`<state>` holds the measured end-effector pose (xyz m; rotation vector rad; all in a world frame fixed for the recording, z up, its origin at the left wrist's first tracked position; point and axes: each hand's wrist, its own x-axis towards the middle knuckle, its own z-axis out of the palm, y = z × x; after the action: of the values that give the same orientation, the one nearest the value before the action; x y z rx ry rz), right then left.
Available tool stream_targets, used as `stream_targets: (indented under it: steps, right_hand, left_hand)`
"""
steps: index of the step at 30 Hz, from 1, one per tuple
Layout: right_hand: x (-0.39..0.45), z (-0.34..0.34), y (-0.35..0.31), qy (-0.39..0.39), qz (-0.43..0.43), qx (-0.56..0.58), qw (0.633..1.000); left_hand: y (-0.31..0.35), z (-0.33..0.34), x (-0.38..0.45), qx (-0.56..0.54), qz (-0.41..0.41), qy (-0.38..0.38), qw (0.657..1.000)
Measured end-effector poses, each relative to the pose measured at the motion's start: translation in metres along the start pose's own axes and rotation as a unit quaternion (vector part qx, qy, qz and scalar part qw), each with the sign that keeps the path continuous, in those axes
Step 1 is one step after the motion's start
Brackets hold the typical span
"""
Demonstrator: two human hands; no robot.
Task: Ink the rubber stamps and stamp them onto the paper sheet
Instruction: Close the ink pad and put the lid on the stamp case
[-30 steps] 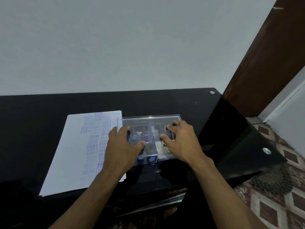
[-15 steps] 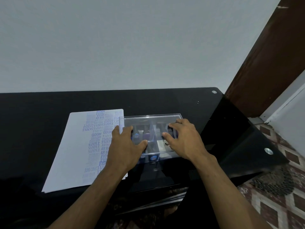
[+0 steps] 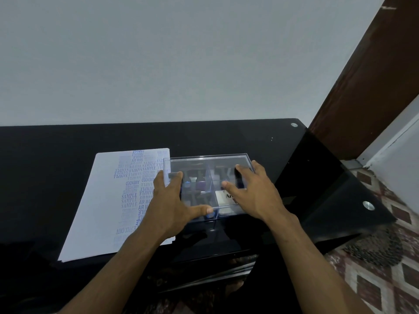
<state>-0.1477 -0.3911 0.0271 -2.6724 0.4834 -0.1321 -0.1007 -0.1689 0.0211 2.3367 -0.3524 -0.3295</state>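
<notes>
A clear plastic box [image 3: 204, 162] stands on the black glass table [image 3: 56, 155], its left end over the paper sheet [image 3: 102, 200]. Blue stamped words such as SAMPLE and AIR MAIL cover the sheet's right half. Through the lid I see dark stamps [image 3: 201, 185] in compartments and a white labelled item [image 3: 223, 197]. My left hand [image 3: 167, 205] grips the box's left end, fingers curled over the top and thumb along the front edge. My right hand [image 3: 254, 196] holds the right end, thumb on the lid and fingertips over the far right edge.
The table's right edge slopes away with metal studs [image 3: 368, 205]. Beyond it lie a patterned tile floor [image 3: 385, 279] and a brown wooden door frame [image 3: 367, 87]. A plain grey wall rises behind the table.
My left thumb has slid from the lid's top down to the box's front edge. My right hand has shifted slightly. The box and paper stay in place.
</notes>
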Motion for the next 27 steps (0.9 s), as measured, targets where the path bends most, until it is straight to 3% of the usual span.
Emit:
stream_targets:
  steps: [6,15,27]
  right_hand:
    - [-0.02,-0.016,0.024,-0.105,-0.009,0.129,0.986]
    - [0.001,-0.001,0.034,-0.05,-0.017,0.214,0.975]
    - [0.136,0.002,0.023,-0.033,-0.006,0.231,0.972]
  left_hand:
    - [-0.026,0.008,-0.008,-0.04,0.032,0.011,0.999]
    - [-0.019,0.003,0.009,-0.048,0.046,0.06,0.996]
    - [-0.013,-0.013,0.139,-0.065,0.054,0.074,0.994]
